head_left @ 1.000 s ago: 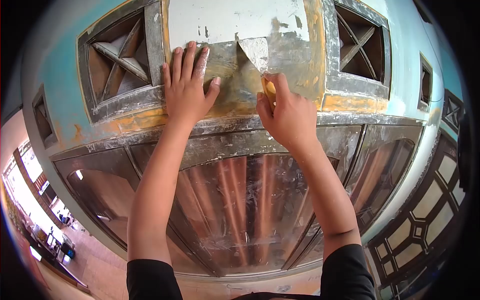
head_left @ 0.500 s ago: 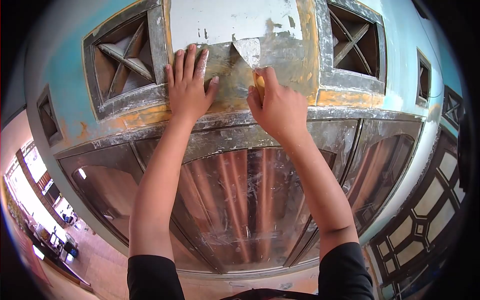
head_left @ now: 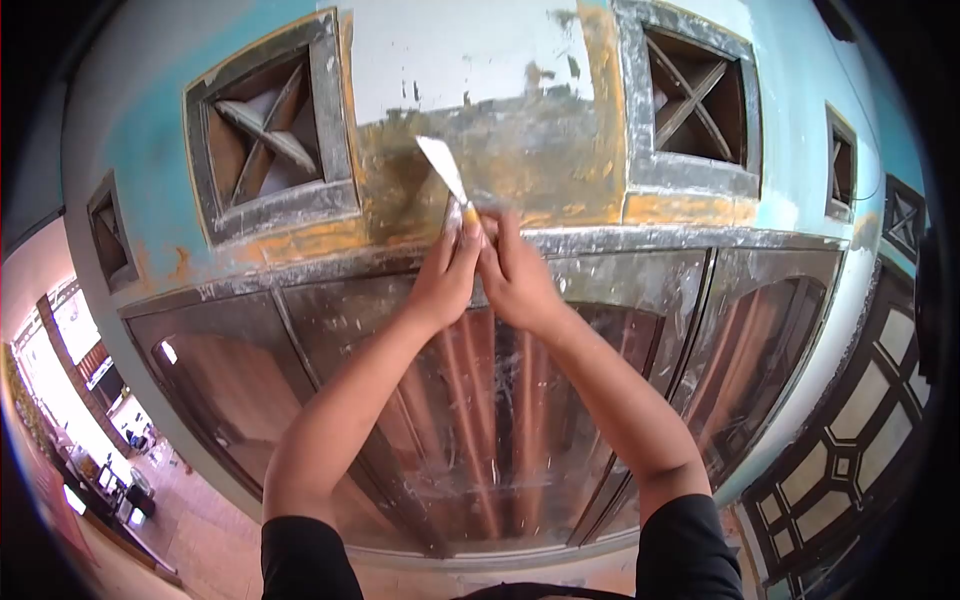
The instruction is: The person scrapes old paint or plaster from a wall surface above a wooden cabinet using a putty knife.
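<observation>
A putty knife (head_left: 443, 167) stands off the wall, its pale blade tilted up and to the left. Its yellowish handle is mostly hidden between my two hands. My left hand (head_left: 445, 272) is closed at the handle, with the thumb lying along it. Against it, my right hand (head_left: 520, 282) has curled fingers around the lower handle. Behind the blade is a wall panel (head_left: 500, 155), white filler at the top and bare, stained grey-brown and ochre below. Whitish dust shows on my left fingers.
Wooden vents with crossed slats flank the panel, one on the left (head_left: 265, 130) and one on the right (head_left: 700, 95). Below runs a dark window frame (head_left: 600, 265) with reflective glass. A panelled door (head_left: 850, 420) stands at the right; a bright opening (head_left: 60, 370) lies left.
My left hand has left the wall and come down to meet the right at the handle. The putty knife has come off the panel, lower and leftward, its blade turned.
</observation>
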`<state>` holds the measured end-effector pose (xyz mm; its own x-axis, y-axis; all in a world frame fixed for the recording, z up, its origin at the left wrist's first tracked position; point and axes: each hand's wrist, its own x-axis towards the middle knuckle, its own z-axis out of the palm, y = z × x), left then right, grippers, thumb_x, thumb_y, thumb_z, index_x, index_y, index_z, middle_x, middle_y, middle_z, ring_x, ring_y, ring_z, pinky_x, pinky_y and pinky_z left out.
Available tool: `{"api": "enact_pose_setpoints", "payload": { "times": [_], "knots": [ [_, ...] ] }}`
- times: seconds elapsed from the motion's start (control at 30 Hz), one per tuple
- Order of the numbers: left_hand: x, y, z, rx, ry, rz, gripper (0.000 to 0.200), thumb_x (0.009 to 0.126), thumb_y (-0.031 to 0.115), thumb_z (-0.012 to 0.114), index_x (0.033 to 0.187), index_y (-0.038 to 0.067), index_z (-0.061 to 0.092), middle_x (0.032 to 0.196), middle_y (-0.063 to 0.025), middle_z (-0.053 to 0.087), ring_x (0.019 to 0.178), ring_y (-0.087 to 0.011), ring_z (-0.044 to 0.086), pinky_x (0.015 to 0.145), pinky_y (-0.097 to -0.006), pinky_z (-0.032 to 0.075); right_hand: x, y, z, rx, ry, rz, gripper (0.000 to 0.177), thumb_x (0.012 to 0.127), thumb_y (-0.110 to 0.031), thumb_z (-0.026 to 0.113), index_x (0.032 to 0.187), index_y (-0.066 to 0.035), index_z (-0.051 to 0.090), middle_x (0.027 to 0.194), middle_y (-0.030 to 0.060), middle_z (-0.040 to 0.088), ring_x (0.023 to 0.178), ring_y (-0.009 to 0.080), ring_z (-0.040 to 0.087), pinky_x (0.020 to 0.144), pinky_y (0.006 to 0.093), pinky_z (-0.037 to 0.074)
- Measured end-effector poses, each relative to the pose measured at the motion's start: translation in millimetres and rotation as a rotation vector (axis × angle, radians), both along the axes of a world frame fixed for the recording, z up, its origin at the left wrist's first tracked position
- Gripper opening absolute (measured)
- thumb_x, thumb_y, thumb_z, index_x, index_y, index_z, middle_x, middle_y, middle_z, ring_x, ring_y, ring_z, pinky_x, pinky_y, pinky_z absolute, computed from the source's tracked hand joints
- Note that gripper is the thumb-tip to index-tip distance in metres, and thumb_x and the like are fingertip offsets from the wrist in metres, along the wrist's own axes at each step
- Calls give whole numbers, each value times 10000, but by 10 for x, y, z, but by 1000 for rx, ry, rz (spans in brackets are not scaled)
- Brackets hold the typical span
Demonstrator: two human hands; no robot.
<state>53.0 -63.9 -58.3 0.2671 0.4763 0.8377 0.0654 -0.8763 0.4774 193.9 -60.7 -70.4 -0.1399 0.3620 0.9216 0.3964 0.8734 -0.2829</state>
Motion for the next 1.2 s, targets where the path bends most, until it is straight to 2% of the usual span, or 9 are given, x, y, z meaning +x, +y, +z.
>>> {"api": "enact_pose_setpoints", "payload": {
  "times": [0.1,0.17,0.3,0.33,0.37,0.5,0.6,0.73,1.2],
  "knots": [
    [-2,71,-49,-41,-112,-50,472,1122,238,424,1526,3,362,1112,-54,599,980,-124,557,930,-306,468,32,-67,32,-187,-1,322,441,1050,-291,522,1406,-71,382,981,273,704,909,448,696,791,500,543],
    [-63,103,-23,-100,-184,-90,646,1092,155,467,1645,40,154,992,-48,622,819,-112,587,771,-284,515,99,-85,97,-240,-42,371,485,1049,-295,531,1455,-81,373,1099,249,696,965,429,695,832,490,535],
    [-323,-87,305,19,32,529,601,1037,185,577,1591,85,366,954,-112,718,793,-143,654,755,-318,532,389,-266,443,-179,-457,-10,463,1000,-311,610,1421,-145,515,1187,160,681,1034,378,684,857,501,516],
    [-458,60,330,114,-2,550,608,1026,186,589,1587,93,375,948,-130,720,795,-187,676,758,-350,538,515,-197,538,105,-485,-251,459,978,-314,628,1404,-168,542,1216,144,669,1093,351,656,898,494,496],
    [-596,196,335,208,-32,571,615,1016,187,602,1584,102,384,942,-148,721,797,-230,698,762,-381,544,643,-119,629,389,-500,-488,456,956,-318,645,1387,-192,568,1245,128,657,1152,324,627,939,486,477],
    [-965,73,438,334,118,856,667,1033,205,586,1632,159,296,857,-119,683,766,-193,687,725,-372,563,1027,248,1031,594,-186,-735,445,934,-363,659,1356,-232,602,1435,103,539,1336,329,483,1103,505,360],
    [-1008,-300,473,111,419,1067,734,997,264,553,1648,234,217,932,-279,706,851,-478,686,795,-531,554,1115,484,1075,692,-147,-839,470,940,-399,653,1382,-251,593,1496,82,502,1396,326,436,1170,521,286],
    [-986,-224,316,151,614,1247,801,948,237,552,1654,207,176,836,-261,704,811,-468,689,755,-545,545,1107,533,1027,651,-143,-837,466,954,-424,637,1392,-270,595,1541,51,474,1442,318,401,1205,520,244],
    [-728,-204,777,83,588,1342,801,921,301,543,1649,225,219,774,-220,702,765,-435,694,740,-550,548,1132,578,1024,687,-140,-850,445,953,-407,644,1371,-259,614,1533,47,500,1429,313,425,1199,502,261]
  ]
}}
